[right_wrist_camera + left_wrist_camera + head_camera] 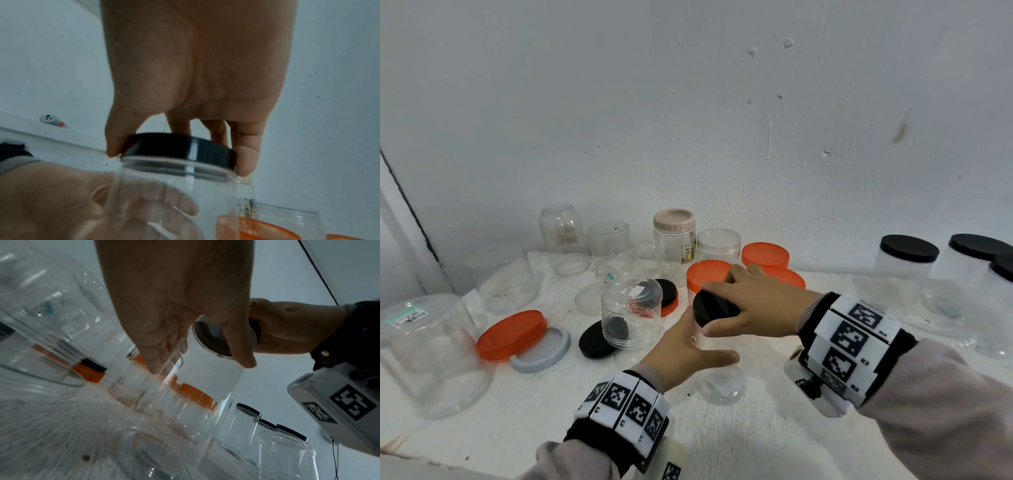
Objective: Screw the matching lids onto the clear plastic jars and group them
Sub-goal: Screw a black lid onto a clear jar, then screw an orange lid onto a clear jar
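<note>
Right wrist view is showing the black lid (180,149) sitting on the mouth of the clear jar (176,194), directly under the right hand (195,73), whose thumb and fingers are pinching its rim. The jar's long axis is standing nearly upright above the table (756,438); the left hand (685,349) is curling around its wall. Orange-lidded jars (765,255) are standing just behind, black-lidded jars (909,248) well apart on the right.

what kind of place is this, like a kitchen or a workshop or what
Hard to say; probably a plain room set up for sorting. A bare white table against a scuffed white wall, holding only empty clear jars and loose lids.
</note>
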### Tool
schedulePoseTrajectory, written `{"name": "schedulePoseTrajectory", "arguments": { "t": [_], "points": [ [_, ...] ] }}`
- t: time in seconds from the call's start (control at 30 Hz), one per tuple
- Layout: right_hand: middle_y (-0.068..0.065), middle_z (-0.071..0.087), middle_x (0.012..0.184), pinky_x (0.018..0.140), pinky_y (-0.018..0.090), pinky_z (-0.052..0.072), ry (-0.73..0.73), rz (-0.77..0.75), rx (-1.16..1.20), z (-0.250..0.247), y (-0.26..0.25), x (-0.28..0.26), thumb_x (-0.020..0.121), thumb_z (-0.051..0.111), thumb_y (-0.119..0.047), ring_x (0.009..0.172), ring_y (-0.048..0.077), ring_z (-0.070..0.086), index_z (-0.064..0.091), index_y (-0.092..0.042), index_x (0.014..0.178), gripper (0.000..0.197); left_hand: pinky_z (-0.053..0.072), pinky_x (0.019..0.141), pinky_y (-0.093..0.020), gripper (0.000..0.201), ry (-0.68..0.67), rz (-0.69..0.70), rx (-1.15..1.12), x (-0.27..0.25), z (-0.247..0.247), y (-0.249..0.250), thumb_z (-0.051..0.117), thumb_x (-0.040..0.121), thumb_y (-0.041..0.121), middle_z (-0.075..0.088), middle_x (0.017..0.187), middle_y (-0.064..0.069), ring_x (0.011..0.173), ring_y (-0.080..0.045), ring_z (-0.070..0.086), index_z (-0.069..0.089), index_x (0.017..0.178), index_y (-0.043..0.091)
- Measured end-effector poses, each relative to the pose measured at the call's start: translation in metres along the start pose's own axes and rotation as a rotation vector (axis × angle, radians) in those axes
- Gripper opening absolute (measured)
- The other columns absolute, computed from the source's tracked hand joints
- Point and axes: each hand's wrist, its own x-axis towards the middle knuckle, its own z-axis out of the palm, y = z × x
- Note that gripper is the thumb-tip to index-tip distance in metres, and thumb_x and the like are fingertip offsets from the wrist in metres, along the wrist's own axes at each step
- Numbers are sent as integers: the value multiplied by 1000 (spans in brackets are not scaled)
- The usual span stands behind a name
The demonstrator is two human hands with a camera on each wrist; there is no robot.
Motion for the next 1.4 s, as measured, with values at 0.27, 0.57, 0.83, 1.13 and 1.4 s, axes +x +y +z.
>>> {"name": "schedulePoseTrajectory", "arguments": {
  "t": [0.27, 0.57, 0.83, 1.13, 1.4],
  "points": [
    [7, 30, 138, 97, 38, 34, 126, 45, 74, 27, -2, -10, 93, 42, -57, 117, 29, 27, 24, -30, 148, 64, 36, 89, -9, 89, -39, 5, -11, -1, -3, 2, 84, 64, 33, 52, 128, 31, 121, 13, 42, 32, 135, 48],
    [2, 19, 148, 102, 41, 33, 184, 32, 214, 37, 3, -34, 93, 46, -56, 123, 35, 31, 19, -29, 149, 68, 37, 103, -19, 91, -73, 33, 66, -5, 4, 10, 83, 71, 19, 51, 132, 27, 122, 10, 46, 28, 138, 45],
    [-11, 12, 155, 111, 41, 27, 113, 88, 266, 32, 60, -82, 88, 61, -48, 136, 18, 17, 4, -41, 150, 84, 31, 97, -12, 89, -104, 45, 171, -1, 7, 16, 85, 54, 53, 44, 120, 47, 115, 23, 39, 26, 120, 63],
    [4, 27, 153, 110, 48, 23, 143, 759, 55, 33, 170, -130, 82, 47, -73, 139, 30, 22, 29, -33, 146, 78, 39, 103, -26, 113, -51, 2, 197, 3, -1, 20, 83, 39, 62, 47, 133, 23, 124, -3, 46, 29, 137, 40],
    [12, 28, 148, 107, 53, 31, 115, 912, 254, 49, 185, -137, 76, 60, -69, 138, 37, 20, 19, -33, 149, 91, 40, 81, -6, 87, -109, 162, 142, 47, 76, 65, 85, 56, 43, 50, 122, 31, 112, 16, 46, 33, 126, 46]
  ]
}}
